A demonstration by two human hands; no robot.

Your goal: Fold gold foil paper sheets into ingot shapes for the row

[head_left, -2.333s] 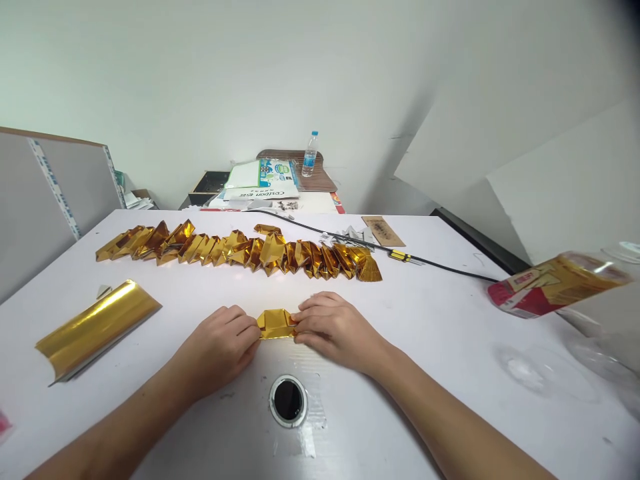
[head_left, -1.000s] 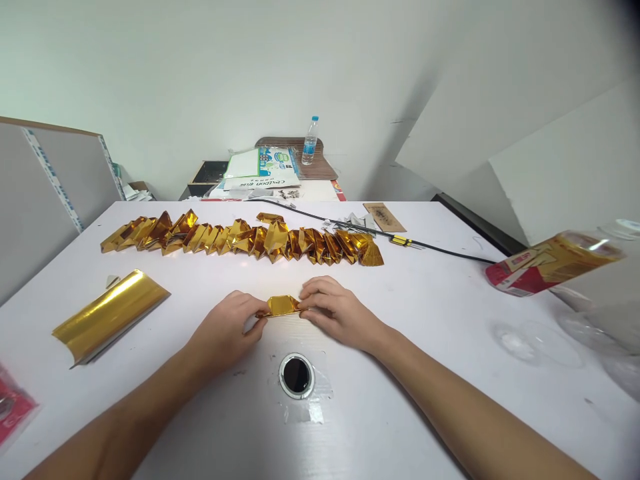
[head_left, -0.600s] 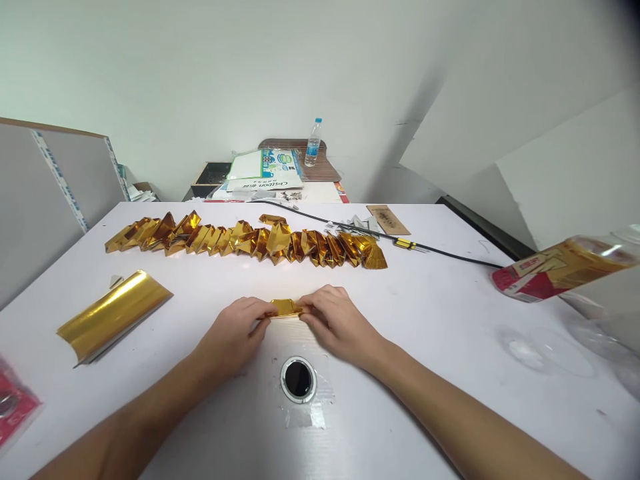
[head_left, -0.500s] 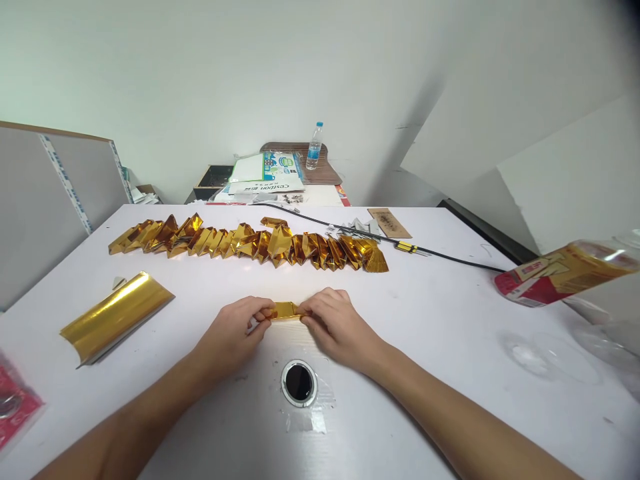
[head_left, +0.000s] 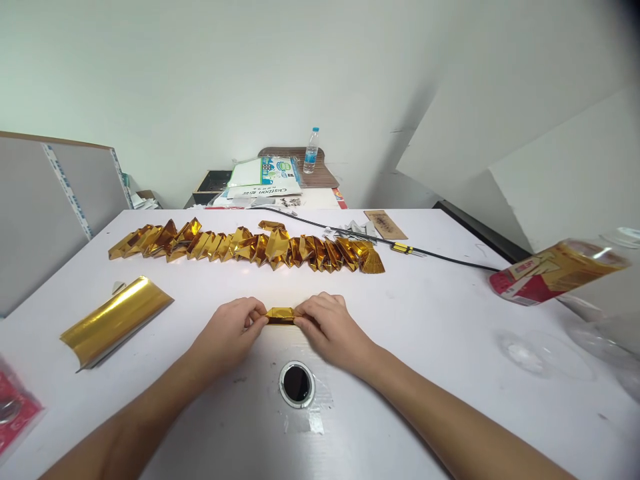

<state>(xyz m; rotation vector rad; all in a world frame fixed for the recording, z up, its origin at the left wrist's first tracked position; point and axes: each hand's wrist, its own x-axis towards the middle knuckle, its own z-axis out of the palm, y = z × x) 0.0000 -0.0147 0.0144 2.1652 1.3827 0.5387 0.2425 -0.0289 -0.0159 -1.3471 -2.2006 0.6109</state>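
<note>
A small folded piece of gold foil paper (head_left: 281, 315) is stretched between my two hands, low over the white table. My left hand (head_left: 239, 331) pinches its left end, thumb against fingers. At the right end my right hand (head_left: 330, 329) grips it the same way. A dark slot shows along the paper's near side, as if the fold stands partly apart. Beyond the hands runs a long row of folded gold foil pieces (head_left: 240, 245). To the left lies a curved stack of gold foil sheets (head_left: 117, 319).
A round black disc with a pale rim (head_left: 297, 385) sits taped to the table in front of me. A black cable (head_left: 450, 259) crosses behind the foil row. A plastic bottle with a red and gold label (head_left: 555, 270) lies right; a red packet (head_left: 15, 407) lies left.
The foil piece has shifted slightly, and its near side now shows a dark gap where a flatter gold face was. Both hands keep their pinch. The view has tilted a little.
</note>
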